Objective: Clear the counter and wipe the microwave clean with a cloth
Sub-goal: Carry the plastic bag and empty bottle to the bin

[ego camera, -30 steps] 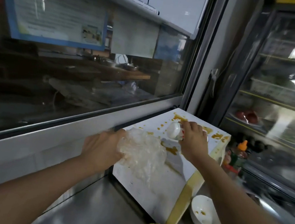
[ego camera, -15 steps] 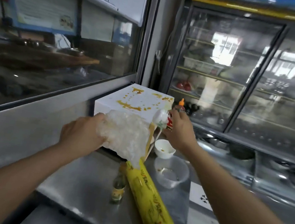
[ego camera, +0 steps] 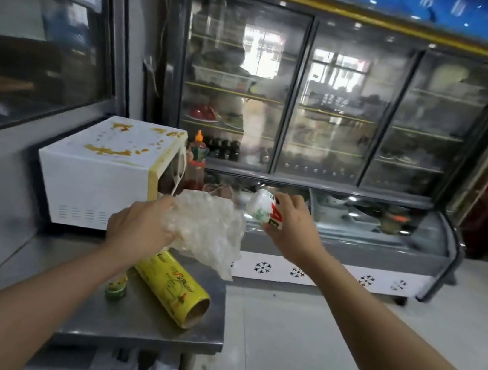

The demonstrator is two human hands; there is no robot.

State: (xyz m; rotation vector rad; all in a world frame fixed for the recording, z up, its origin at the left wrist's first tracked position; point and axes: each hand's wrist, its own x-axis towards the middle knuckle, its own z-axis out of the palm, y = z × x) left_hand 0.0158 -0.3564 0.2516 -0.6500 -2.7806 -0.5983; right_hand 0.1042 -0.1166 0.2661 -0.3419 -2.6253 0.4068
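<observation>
Your left hand (ego camera: 139, 226) grips a crumpled wad of clear plastic wrap (ego camera: 208, 230), fingers curled into its near edge, so the wad bulges out to the right of your knuckles and hangs down over the counter (ego camera: 135, 323). Your right hand (ego camera: 293, 223) is closed around a small white bottle (ego camera: 261, 209) with red and green print; it lies tilted, its white end pointing left toward the plastic wrap, close to it but apart. You hold both things in the air in front of the microwave (ego camera: 103, 171).

The microwave sits at the back left of the steel counter, well behind your left hand. Its white top is splashed with yellow-orange stains, and its front edge is yellowed.

On the counter below your left hand lies a yellow roll of cling film (ego camera: 172, 287), on its side with the open cardboard core facing you. Just left of it stands a small green-capped bottle (ego camera: 115, 289). Beside the microwave's right end stands an orange-tipped sauce bottle (ego camera: 196, 159); what it holds is hard to tell.
</observation>
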